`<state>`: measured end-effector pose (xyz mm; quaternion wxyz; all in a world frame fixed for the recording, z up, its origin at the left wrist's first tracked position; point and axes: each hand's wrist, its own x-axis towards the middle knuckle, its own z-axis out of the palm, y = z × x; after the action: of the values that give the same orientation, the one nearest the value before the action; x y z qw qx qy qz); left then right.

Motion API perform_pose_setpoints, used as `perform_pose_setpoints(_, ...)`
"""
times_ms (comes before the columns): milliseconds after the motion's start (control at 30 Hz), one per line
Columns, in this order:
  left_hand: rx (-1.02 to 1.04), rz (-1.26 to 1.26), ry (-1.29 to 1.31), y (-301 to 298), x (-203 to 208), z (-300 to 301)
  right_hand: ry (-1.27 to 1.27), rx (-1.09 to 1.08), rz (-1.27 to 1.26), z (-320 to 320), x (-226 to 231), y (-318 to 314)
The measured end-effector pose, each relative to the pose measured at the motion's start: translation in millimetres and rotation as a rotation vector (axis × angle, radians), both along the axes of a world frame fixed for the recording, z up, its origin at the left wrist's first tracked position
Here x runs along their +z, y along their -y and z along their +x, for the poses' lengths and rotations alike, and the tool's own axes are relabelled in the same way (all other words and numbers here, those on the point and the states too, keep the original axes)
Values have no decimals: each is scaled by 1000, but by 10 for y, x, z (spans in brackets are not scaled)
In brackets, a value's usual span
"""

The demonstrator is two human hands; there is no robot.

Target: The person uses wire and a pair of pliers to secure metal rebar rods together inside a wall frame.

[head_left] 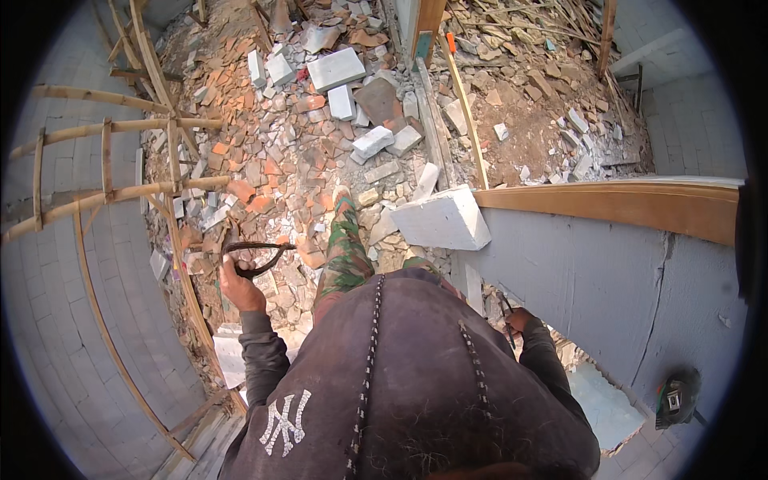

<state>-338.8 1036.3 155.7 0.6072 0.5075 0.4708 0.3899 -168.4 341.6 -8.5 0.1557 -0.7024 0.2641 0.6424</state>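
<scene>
My left hand [241,288] is out to the left above the rubble, its fingers closed around a dark brown looped strap [258,245]. The strap's loop sticks out to the right of the fingers. Low on the right, beside the grey wall, my right hand [520,320] is closed on a dark, slim tool [506,307]. Its two thin parts look like plier handles, but the kind is not clear. My body hides part of the ground between the hands. A large white block [442,220] lies tilted just ahead of my legs, against the wall's end.
Broken tiles and bricks [268,164] cover the ground, with several white blocks [336,70] among them. A bamboo frame [120,126] stands at the left by a block wall [72,296]. A wooden frame beam [616,204] tops the grey wall [576,264] at right.
</scene>
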Motion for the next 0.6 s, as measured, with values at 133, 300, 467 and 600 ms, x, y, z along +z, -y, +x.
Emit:
perform_pose_setpoints(133, -212, -116, -92, -1034, -220, 818, 36, 170, -42, -267, 86, -961)
perform_pose_setpoints(300, -598, 11, -139, -1872, -408, 1641, 507, 578, 245, -28, 303, -2107)
perform_pose_setpoints(467, -682, 148, -140, -2342, -354, 2311, 1086, 8, -66, 742, 1040, -3051)
perform_pose_setpoints(600, -707, 38, -79, -2387, -310, 2579, 1332, -44, -354, 1186, 1350, -3403)
